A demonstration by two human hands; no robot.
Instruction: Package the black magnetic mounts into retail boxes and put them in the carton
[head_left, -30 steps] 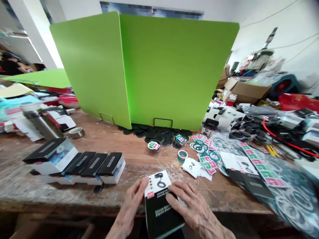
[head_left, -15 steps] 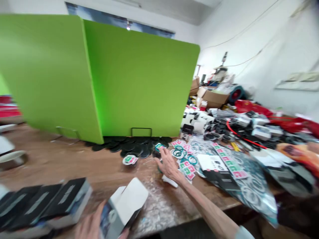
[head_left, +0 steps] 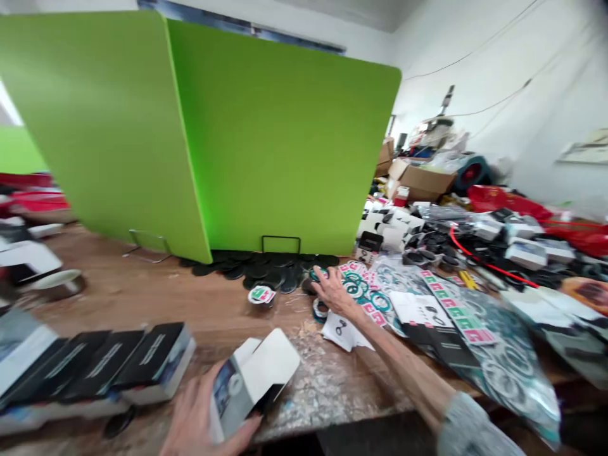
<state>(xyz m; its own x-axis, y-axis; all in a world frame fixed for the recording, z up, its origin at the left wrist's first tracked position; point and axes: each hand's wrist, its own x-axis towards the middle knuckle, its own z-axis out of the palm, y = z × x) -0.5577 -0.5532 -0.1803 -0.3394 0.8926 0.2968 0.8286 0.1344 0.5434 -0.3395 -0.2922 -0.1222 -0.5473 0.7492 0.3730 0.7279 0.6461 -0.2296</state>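
My left hand [head_left: 202, 411] is wrapped round a small carton [head_left: 237, 386], grey with a printed side. The carton tilts near the table's front edge, its white flap [head_left: 275, 358] folded open. Farther forward, my right hand [head_left: 336, 294] has its fingers bent round a small teal ring [head_left: 318, 273], partly covered by the fingertips. Just below that hand lies a dark round piece with a teal rim [head_left: 320, 310]. A creased white leaflet [head_left: 342, 330] with a black drawing lies under the right wrist.
Closed black boxes [head_left: 149, 354] stand in a row at left. Green panels [head_left: 285, 145] rise behind several black discs [head_left: 256, 269]. A dark round piece with stickers [head_left: 261, 294] sits mid-table. Teal rings [head_left: 380, 301], sticker strips [head_left: 456, 307] and a plastic bag [head_left: 517, 373] crowd the right.
The view has shifted, so most things appear farther right. My right fingers have closed more round the teal ring, and the leaflet below shows more. The left hand keeps the open carton.
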